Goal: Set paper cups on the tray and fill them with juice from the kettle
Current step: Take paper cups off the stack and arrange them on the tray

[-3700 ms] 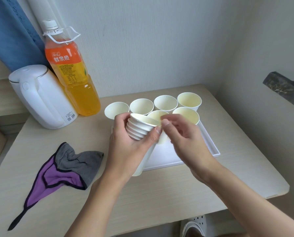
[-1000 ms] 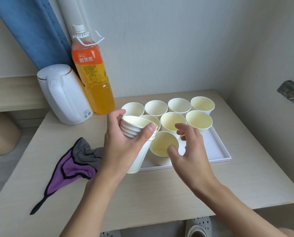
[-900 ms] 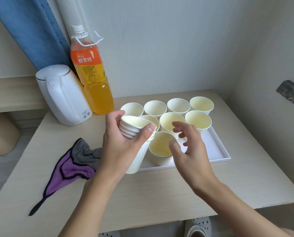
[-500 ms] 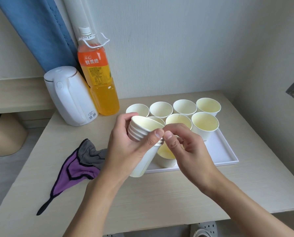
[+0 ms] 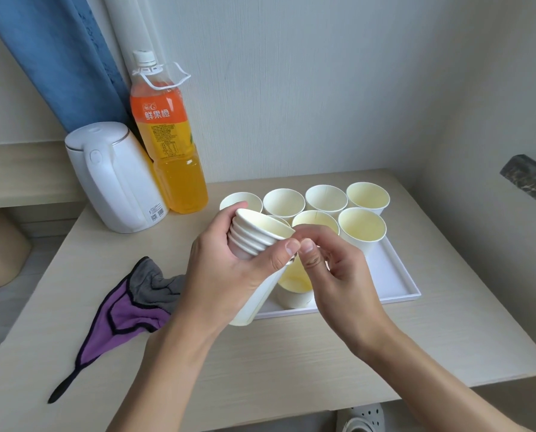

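Note:
My left hand (image 5: 226, 275) grips a tilted stack of nested white paper cups (image 5: 254, 241) over the near left corner of the white tray (image 5: 397, 275). My right hand (image 5: 338, 275) pinches the rim of the stack's top cup with thumb and forefinger. Several empty paper cups (image 5: 361, 227) stand upright on the tray in two back rows, and one more cup (image 5: 294, 291) stands near the front, partly hidden by my hands. The white kettle (image 5: 114, 179) stands at the table's back left, lid closed.
An orange juice bottle (image 5: 167, 141) stands against the wall right of the kettle. A purple and grey cloth (image 5: 126, 310) lies on the table's left. A blue curtain (image 5: 57, 54) hangs at the back left. A dark ledge (image 5: 531, 179) juts from the right wall.
My right hand set a cup on the tray's front, then rose back to the stack and pinched its top rim. The stack in my left hand stayed in place.

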Available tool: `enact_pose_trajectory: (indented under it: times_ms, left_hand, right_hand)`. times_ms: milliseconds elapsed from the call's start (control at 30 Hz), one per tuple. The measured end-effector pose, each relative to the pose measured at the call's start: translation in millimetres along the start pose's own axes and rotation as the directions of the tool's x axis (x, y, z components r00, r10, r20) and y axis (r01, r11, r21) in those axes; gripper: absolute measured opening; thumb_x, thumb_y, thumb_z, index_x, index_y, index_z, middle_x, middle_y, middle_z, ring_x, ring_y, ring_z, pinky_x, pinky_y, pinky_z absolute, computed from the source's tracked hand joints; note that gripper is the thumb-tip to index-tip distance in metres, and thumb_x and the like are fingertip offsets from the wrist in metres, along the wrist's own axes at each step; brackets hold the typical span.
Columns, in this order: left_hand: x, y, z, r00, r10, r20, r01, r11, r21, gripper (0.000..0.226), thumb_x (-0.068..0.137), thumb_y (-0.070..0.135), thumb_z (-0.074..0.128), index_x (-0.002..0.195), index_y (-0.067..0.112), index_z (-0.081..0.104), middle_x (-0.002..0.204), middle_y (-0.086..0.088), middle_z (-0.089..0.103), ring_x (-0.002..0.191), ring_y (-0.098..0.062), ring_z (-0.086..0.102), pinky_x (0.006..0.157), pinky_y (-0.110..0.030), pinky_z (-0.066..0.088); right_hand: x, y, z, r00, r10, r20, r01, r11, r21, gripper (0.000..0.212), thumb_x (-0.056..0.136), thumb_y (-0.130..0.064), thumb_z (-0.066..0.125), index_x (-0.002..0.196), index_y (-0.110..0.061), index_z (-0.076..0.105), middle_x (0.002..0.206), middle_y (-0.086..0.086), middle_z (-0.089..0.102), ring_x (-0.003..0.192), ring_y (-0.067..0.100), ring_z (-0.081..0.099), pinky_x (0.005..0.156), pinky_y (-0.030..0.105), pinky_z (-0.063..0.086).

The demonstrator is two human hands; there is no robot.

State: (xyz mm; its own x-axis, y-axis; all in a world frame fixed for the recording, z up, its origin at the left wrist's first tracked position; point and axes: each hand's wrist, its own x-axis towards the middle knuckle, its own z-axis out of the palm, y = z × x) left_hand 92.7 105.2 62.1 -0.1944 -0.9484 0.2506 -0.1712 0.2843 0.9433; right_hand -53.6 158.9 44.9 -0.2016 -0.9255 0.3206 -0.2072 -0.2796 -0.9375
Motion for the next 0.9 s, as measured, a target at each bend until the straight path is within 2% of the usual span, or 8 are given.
enact_pose_trajectory:
  times_ms: [167, 233, 300, 500, 600, 700, 800, 900]
  left_hand:
    - [1, 1, 4, 0.997, -0.004, 0.074, 0.007, 0.999, -0.047, 0.060, 0.058, 0.060, 0.083, 0.102, 0.024, 0.068, 0.089, 0.010, 0.076, 0.078, -0.003, 0.068, 0.069, -0.019, 0.054]
    - [0, -3, 4, 0.994, -0.013, 0.107, 0.014, 1.000, -0.014, 0.065, 0.058, 0.061, 0.083, 0.109, 0.023, 0.070, 0.094, 0.008, 0.078, 0.084, -0.006, 0.072, 0.071, -0.022, 0.055]
    - [-1, -7, 1, 0.993, -0.023, 0.112, 0.021, 1.000, 0.013, 0.070, 0.056, 0.063, 0.082, 0.113, 0.025, 0.069, 0.097, 0.010, 0.079, 0.088, -0.008, 0.074, 0.074, -0.024, 0.058]
    - [-1, -4, 2, 0.994, 0.025, 0.103, -0.021, 0.999, -0.040, 0.054, 0.062, 0.055, 0.082, 0.106, 0.027, 0.067, 0.094, 0.009, 0.077, 0.079, -0.002, 0.070, 0.067, -0.015, 0.052]
    - [-2, -3, 6, 0.990, 0.042, 0.138, -0.037, 0.999, -0.033, 0.054, 0.066, 0.048, 0.086, 0.112, 0.025, 0.069, 0.098, 0.009, 0.077, 0.085, -0.003, 0.072, 0.070, -0.014, 0.053]
    - [0, -4, 7, 0.993, 0.054, 0.105, -0.053, 0.999, -0.011, 0.055, 0.064, 0.056, 0.082, 0.112, 0.030, 0.069, 0.102, 0.014, 0.076, 0.091, 0.000, 0.070, 0.076, -0.011, 0.050]
    - [2, -5, 6, 0.997, 0.064, 0.036, -0.064, 0.998, -0.002, 0.057, 0.061, 0.062, 0.076, 0.107, 0.029, 0.068, 0.101, 0.021, 0.072, 0.089, 0.009, 0.066, 0.074, -0.004, 0.045]
    - [1, -4, 7, 0.997, 0.072, 0.004, -0.072, 0.997, -0.023, 0.059, 0.062, 0.062, 0.076, 0.107, 0.024, 0.068, 0.098, 0.023, 0.071, 0.085, 0.011, 0.064, 0.072, -0.004, 0.045]
  right_hand:
    - [-1, 1, -3, 0.997, -0.010, -0.073, 0.013, 0.999, 0.037, 0.024, 0.098, -0.030, 0.048, 0.094, -0.014, 0.066, 0.083, -0.001, 0.064, 0.076, 0.015, 0.055, 0.067, 0.020, 0.042]
    - [3, 2, -9, 0.991, -0.006, -0.134, 0.014, 0.998, 0.061, 0.026, 0.099, -0.030, 0.045, 0.095, -0.012, 0.064, 0.085, 0.003, 0.066, 0.081, 0.023, 0.058, 0.071, 0.027, 0.047]
    - [7, 1, -15, 0.985, 0.004, -0.172, 0.010, 0.997, 0.079, 0.029, 0.100, -0.031, 0.042, 0.097, -0.010, 0.063, 0.086, 0.001, 0.068, 0.083, 0.018, 0.063, 0.076, 0.028, 0.051]
    - [6, -3, -18, 0.989, 0.141, -0.046, -0.125, 0.958, 0.256, 0.038, 0.092, -0.042, 0.055, 0.114, -0.012, 0.061, 0.108, 0.015, 0.068, 0.105, 0.032, 0.063, 0.092, 0.044, 0.052]
    - [6, -9, -18, 0.983, 0.176, -0.044, -0.154, 0.939, 0.309, 0.047, 0.078, -0.034, 0.074, 0.117, -0.013, 0.057, 0.102, 0.015, 0.071, 0.096, 0.028, 0.067, 0.086, 0.038, 0.055]
    - [9, -14, -26, 0.965, 0.127, -0.229, -0.043, 0.939, 0.340, 0.055, 0.074, -0.031, 0.079, 0.119, -0.018, 0.052, 0.095, 0.012, 0.069, 0.090, 0.020, 0.067, 0.080, 0.031, 0.056]
    - [7, -13, -45, 0.932, 0.059, -0.357, 0.034, 0.967, 0.251, 0.062, 0.078, -0.022, 0.074, 0.131, -0.021, 0.042, 0.108, 0.002, 0.061, 0.089, 0.004, 0.063, 0.076, 0.020, 0.051]
    - [-1, -3, -62, 0.924, 0.033, -0.382, -0.001, 0.997, 0.083, 0.066, 0.079, -0.020, 0.074, 0.136, -0.022, 0.041, 0.131, -0.002, 0.055, 0.114, 0.010, 0.060, 0.091, 0.032, 0.053]
